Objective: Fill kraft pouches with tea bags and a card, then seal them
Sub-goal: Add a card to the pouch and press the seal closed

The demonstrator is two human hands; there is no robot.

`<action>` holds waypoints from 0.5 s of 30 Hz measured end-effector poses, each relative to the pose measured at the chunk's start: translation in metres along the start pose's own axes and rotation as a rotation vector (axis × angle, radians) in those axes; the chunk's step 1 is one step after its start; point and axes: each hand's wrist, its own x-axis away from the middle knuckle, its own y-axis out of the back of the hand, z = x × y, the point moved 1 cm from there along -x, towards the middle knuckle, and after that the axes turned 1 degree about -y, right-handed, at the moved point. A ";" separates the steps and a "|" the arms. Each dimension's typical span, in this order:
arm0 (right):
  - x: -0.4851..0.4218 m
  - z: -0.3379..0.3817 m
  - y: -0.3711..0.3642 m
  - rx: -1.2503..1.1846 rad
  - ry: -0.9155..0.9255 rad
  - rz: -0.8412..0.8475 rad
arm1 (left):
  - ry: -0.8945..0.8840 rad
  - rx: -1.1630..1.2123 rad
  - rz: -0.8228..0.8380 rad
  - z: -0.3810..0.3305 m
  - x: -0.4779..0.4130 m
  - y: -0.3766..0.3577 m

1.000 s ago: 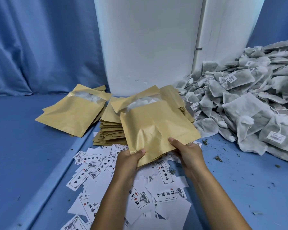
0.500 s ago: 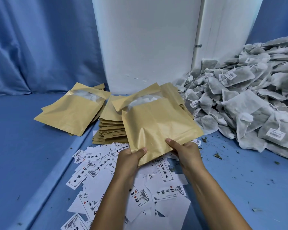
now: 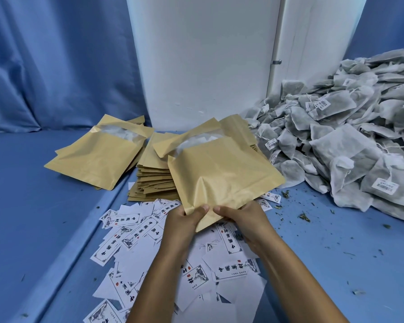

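Two hands pinch one pouch (image 3: 222,176) at its near corner, low in the middle of the frame. The left hand (image 3: 184,223) and right hand (image 3: 241,217) sit side by side, thumbs on top, almost touching. The pouch stretches up and away from them, its open mouth at the far end with something white inside. I think sealing comes next. Its paper is brown, thin and crinkly. Soft grey tea bags (image 3: 350,145) pile up at right. Flat white cards (image 3: 230,271) lie under the hands. More pouches are stacked (image 3: 154,180) behind.
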 end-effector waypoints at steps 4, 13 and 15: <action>-0.001 -0.002 0.003 -0.044 0.026 -0.008 | 0.031 -0.121 0.048 0.000 0.000 0.005; 0.003 -0.005 -0.010 -0.102 0.022 -0.018 | -0.142 -0.494 -0.146 0.001 -0.002 0.000; 0.003 -0.003 -0.009 -0.137 -0.004 -0.047 | -0.156 -0.497 -0.147 0.000 -0.001 -0.002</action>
